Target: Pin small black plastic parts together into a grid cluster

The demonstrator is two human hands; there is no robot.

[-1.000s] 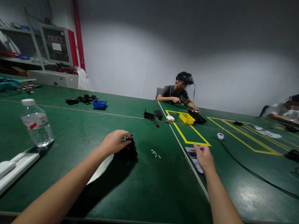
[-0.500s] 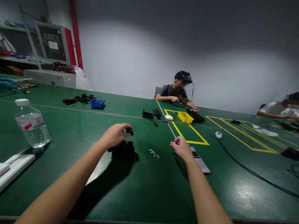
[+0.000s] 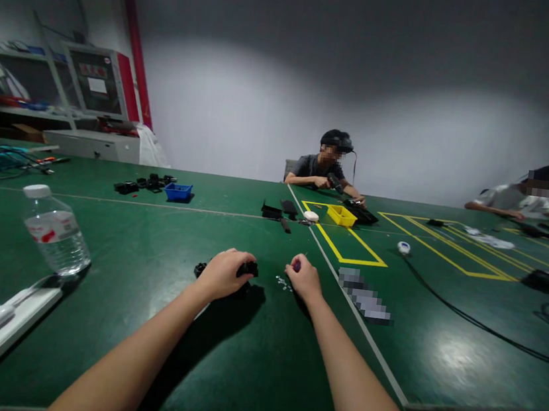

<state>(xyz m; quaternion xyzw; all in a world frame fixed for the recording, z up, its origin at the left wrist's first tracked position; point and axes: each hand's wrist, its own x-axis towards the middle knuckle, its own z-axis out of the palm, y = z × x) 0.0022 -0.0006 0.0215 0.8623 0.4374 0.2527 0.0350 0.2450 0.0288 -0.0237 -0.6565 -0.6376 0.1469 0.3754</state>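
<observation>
Left hand (image 3: 224, 274): pinches a black part (image 3: 249, 268); a steady hold, fingertips clear of its exposed side, would serve best.
Right hand (image 3: 306, 281): pinches a small purple thing (image 3: 298, 266), too blurred to identify; a careful wrist would spare the white bits (image 3: 282, 281) just beside it.
Black part: small, dark, irregular, near the counter's (image 3: 285, 360) middle, beside the white bits.

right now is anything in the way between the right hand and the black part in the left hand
Nothing visible blocks the way from the right hand to the black part in the left hand. Only some small pale pieces lie between, low on the green tabletop beside the right hand.
</observation>
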